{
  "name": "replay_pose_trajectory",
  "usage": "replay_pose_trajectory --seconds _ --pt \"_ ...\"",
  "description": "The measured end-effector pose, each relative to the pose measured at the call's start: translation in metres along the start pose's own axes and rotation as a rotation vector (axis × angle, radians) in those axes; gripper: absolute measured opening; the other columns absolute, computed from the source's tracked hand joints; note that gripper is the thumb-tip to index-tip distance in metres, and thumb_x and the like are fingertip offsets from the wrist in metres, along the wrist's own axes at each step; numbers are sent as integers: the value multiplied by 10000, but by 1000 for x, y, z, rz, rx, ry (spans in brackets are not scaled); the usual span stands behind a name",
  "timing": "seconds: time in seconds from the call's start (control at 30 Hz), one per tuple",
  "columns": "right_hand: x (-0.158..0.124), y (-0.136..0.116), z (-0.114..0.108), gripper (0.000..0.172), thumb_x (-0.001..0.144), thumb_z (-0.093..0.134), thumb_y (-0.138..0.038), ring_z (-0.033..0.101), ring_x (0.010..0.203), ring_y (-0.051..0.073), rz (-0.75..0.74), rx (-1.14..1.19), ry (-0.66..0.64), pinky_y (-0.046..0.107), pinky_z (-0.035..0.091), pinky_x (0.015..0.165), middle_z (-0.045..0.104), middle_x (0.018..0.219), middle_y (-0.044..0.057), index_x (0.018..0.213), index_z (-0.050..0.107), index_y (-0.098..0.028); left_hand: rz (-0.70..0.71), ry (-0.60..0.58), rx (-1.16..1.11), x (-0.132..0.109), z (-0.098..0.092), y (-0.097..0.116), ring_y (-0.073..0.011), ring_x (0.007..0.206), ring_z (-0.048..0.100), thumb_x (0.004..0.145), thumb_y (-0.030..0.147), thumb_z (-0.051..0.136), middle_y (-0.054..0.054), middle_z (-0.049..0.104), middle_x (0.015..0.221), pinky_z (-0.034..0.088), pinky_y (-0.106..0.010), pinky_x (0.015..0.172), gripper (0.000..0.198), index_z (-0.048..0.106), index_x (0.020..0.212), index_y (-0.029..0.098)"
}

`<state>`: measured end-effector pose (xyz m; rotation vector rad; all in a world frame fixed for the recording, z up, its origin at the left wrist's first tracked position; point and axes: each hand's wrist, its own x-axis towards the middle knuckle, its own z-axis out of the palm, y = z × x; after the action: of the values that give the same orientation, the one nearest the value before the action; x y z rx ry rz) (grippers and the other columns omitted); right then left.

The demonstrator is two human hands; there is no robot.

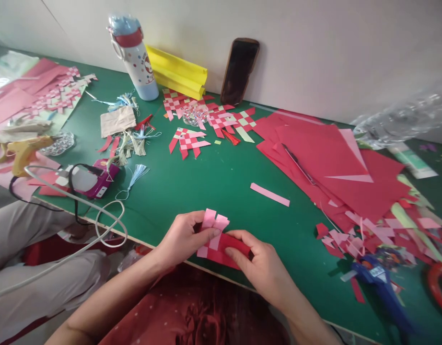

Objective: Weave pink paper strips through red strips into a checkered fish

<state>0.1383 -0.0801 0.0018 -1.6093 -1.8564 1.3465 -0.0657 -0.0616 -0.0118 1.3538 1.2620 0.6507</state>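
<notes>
Near the table's front edge, both hands hold a partly woven piece of red and pink paper strips (213, 243). My left hand (180, 239) grips its left side, thumb pressed on the pink strips, whose ends stick up at the top. My right hand (255, 254) pinches the red strips at its right end between thumb and fingers. One loose pink paper strip (270, 194) lies flat on the table beyond my right hand. Farther back, a woven red, pink and pale green paper piece (188, 142) rests on the table.
Red paper sheets (325, 167) with a craft knife (298, 164) lie right, above paper scraps, a blue glue gun (379, 287) and red-handled scissors (440, 287). Leftward are tassels (136, 177), a water bottle (134, 60), a yellow glue gun (25, 153) and cables. A phone (239, 71) leans against the wall.
</notes>
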Motion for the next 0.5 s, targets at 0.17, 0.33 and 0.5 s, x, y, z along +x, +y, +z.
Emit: replay_pose_trajectory --seconds 0.17,0.33,0.5 --pt "0 4 -6 213 898 566 -323 723 786 185 18 -53 4 274 542 729 772 942 5 1071 673 -259 97 126 160 5 0 0 -121 683 568 890 329 627 11 627 802 459 -223 620 223 634 1049 172" --pt "0 8 -12 247 892 562 -323 737 863 224 64 -207 37 312 547 758 772 990 25 1117 637 -253 473 433 550 -1 -6 -12 -202 976 594 939 209 562 -78 630 1034 508 -359 866 199 538 1135 178" --pt "0 10 -13 270 903 531 -310 736 920 227 67 -246 9 311 546 749 760 1068 19 1160 604 -269 712 96 733 -21 -7 -19 -230 1004 582 918 292 637 -78 644 1038 510 -389 907 225 563 1096 176"
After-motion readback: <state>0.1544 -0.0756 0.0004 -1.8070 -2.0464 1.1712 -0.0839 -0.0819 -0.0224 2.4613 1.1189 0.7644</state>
